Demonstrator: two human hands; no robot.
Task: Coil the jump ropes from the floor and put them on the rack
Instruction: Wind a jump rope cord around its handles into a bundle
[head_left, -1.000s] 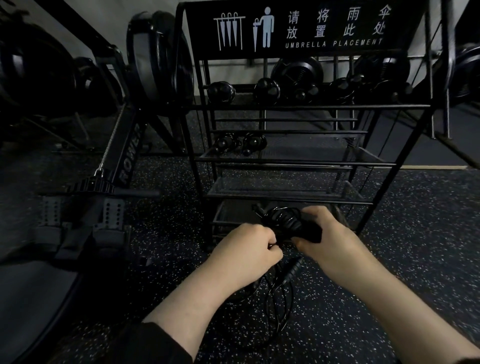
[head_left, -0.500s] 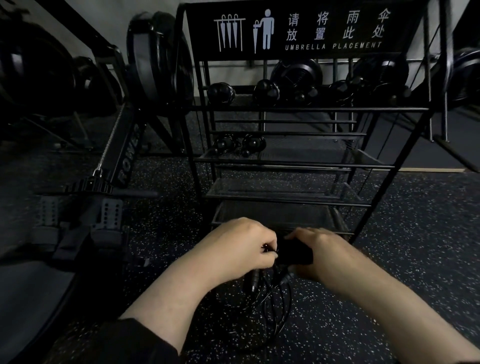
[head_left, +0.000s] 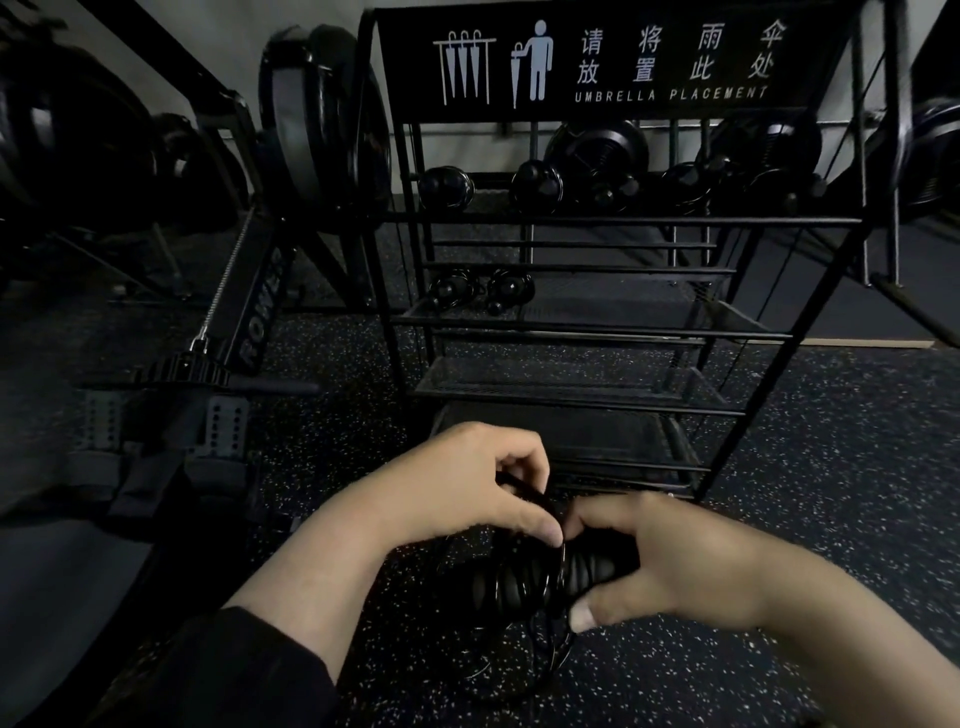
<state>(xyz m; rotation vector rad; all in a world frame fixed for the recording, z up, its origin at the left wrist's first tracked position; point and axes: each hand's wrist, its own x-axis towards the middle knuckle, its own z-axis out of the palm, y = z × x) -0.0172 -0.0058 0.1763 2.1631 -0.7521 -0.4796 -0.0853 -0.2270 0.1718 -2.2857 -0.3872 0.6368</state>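
While the right hand clamps the ribbed handles so the loops cannot spring loose, the left hand pinches the cord above them | jump rope low, near the rack, above the floor | handles' long axis lies left-right, free ends left; loops hang down.
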